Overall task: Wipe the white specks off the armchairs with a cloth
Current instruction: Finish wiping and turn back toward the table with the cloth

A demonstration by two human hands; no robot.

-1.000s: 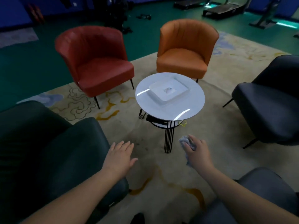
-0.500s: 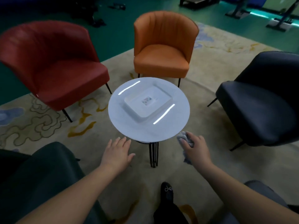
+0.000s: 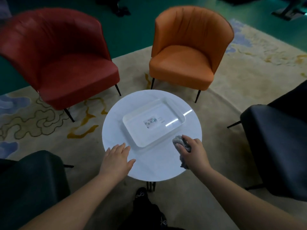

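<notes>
Lower right of the frame, right hand (image 3: 193,151) has its grip bunched round the grey cloth (image 3: 180,141); left hand (image 3: 117,158) flat, released. Since a second ago they've moved over the white worktop (image 3: 113,130), so no wiping yet. Tray (image 3: 131,121) sits ahead, red armchair (image 3: 66,63) and orange armchair (image 3: 186,60) beyond.

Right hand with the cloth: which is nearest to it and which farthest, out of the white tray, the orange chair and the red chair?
From the right hand:
1. White tray, just left of it on the table.
2. Orange chair, straight beyond the table.
3. Red chair, far left.
</notes>
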